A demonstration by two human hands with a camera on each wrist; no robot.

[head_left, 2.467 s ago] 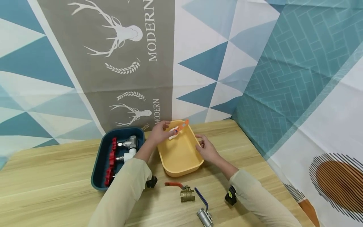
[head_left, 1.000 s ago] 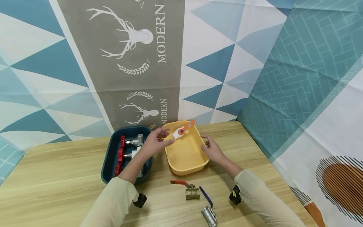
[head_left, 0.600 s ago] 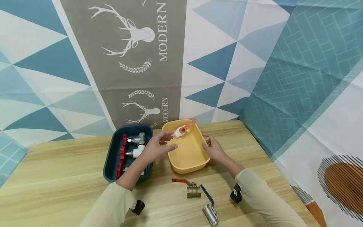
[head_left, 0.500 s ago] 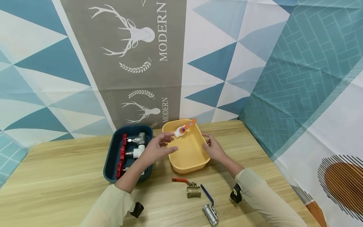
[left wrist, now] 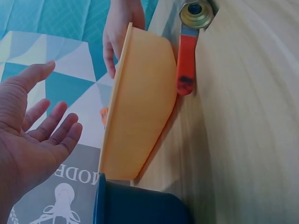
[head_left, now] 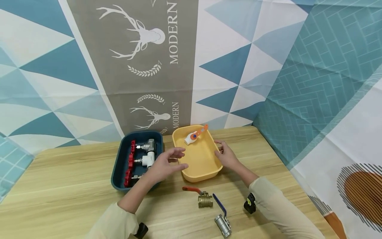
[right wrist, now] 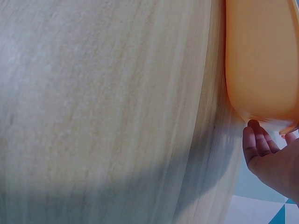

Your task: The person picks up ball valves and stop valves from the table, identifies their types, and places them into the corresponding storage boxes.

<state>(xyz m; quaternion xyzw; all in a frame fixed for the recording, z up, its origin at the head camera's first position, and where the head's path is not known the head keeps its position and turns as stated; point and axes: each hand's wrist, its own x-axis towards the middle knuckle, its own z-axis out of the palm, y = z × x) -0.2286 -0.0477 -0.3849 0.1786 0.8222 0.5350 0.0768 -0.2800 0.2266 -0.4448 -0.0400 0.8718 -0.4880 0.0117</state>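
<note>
Nearest me, a brass ball valve with a red lever [head_left: 200,197] and a steel valve with a blue lever [head_left: 222,222] lie on the wooden table [head_left: 59,186], short of both hands. The left hand [head_left: 164,163] hovers empty with spread fingers, beside the near left corner of the yellow plastic tray [head_left: 206,174]. The right hand [head_left: 227,156] rests its fingers on the tray's right rim. Beyond both, a white plastic valve with an orange lever [head_left: 193,135] lies at the tray's far end, its lever slanting away rightward, closer to the left hand. Its underside is hidden.
</note>
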